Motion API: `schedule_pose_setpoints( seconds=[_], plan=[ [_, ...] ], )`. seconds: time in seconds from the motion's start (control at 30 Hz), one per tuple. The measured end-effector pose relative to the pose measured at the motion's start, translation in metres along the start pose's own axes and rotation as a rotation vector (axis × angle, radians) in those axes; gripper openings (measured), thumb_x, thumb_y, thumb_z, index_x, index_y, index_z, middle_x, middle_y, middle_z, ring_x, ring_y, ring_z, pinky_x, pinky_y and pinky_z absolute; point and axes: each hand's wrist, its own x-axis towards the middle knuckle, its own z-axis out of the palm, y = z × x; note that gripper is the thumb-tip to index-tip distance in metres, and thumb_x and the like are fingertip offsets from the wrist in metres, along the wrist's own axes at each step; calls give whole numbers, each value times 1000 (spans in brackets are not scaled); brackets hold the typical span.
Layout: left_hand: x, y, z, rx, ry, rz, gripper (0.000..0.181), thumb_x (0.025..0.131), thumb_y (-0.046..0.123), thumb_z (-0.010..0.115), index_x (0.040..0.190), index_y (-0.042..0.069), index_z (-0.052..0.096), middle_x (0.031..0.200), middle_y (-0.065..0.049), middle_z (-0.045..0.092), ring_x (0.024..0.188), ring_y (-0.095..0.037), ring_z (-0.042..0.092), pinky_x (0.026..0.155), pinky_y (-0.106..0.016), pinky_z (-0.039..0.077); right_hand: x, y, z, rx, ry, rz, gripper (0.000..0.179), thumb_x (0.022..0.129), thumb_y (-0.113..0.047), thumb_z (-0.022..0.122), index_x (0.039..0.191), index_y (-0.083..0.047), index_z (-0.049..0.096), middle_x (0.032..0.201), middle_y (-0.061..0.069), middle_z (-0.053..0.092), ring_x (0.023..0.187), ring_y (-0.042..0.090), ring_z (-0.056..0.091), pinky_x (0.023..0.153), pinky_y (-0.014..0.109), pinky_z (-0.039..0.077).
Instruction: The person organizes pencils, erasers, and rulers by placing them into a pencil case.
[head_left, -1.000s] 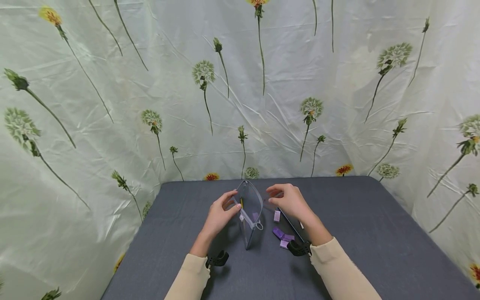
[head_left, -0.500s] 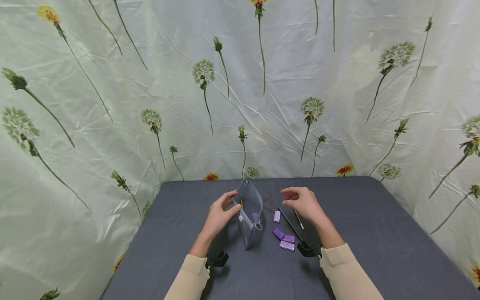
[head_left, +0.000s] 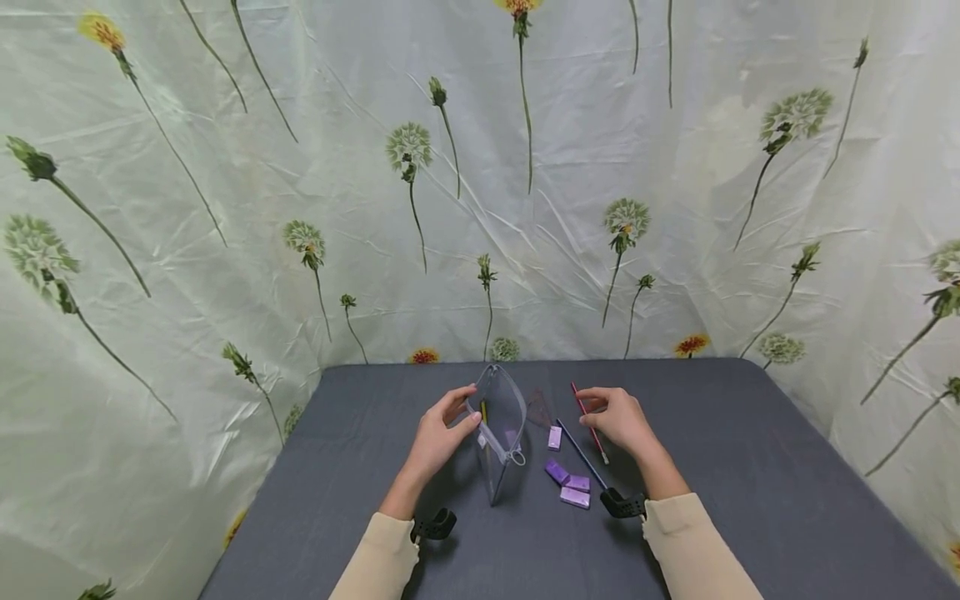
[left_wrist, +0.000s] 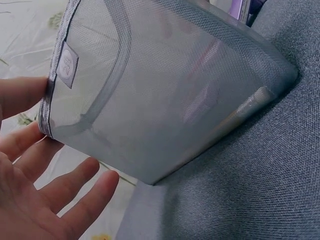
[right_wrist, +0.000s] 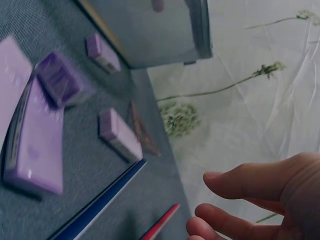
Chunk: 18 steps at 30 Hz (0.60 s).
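Note:
A grey mesh zip pouch (head_left: pixel 493 467) stands upright on the table, its mouth spread. My left hand (head_left: pixel 441 432) pinches its rim between thumb and fingers. Through the mesh in the left wrist view, a long slim item (left_wrist: pixel 250 105) lies along the bottom, and blurred purple shapes show. My right hand (head_left: pixel 621 418) hovers over a red pencil (head_left: pixel 597 442), thumb and fingertips apart; in the right wrist view nothing lies between them. Beside that pencil lies a blue pencil (head_left: pixel 582 457). Left of it are a pale purple eraser (head_left: pixel 554 438) and a transparent set square (head_left: pixel 537 408).
Nearer me, a small group of purple erasers (head_left: pixel 576 482) lies on the dark grey tablecloth (head_left: pixel 360 467). A flower-print curtain (head_left: pixel 360 183) hangs behind the table's far edge. Black straps with camera mounts (head_left: pixel 622 503) sit at both wrists.
My right hand has moved away from the pouch to the right, then lowered toward the red pencil. The set square and red pencil have come into clearer view. My left hand stays on the pouch.

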Motion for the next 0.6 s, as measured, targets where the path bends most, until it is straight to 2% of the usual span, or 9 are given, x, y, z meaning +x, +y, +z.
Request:
schedule_pose_setpoints(
  seconds=[0.2, 0.37, 0.5, 0.6],
  plan=[
    [1, -1, 5, -6, -8, 8, 49, 99, 26, 66, 145, 15, 52, 153, -7, 46, 140, -34, 43, 108, -54, 39, 3, 16, 0, -33, 25, 33, 46, 81, -6, 80, 126, -7, 71, 104, 15, 73, 100, 35, 66, 81, 51, 51],
    [0, 3, 7, -31, 16, 11, 48, 95, 32, 71, 140, 23, 57, 149, -1, 51, 139, -28, 45, 110, -52, 37, 4, 24, 6, -66, 16, 33, 49, 79, -7, 81, 127, -7, 70, 103, 14, 72, 98, 35, 66, 81, 53, 51],
    [-1, 5, 7, -49, 23, 8, 49, 91, 39, 74, 137, 28, 59, 147, 3, 52, 139, -29, 46, 109, -56, 37, 5, 26, 11, -119, 23, 20, 51, 77, -8, 82, 126, -8, 70, 100, 12, 73, 95, 34, 66, 80, 54, 49],
    [-2, 4, 6, -51, 27, -1, 48, 92, 40, 74, 137, 31, 59, 146, 4, 52, 139, -35, 45, 102, -54, 45, 6, 26, 15, -161, 36, 13, 51, 75, -7, 82, 125, -8, 71, 95, 10, 72, 92, 33, 66, 79, 54, 48]
  ],
)
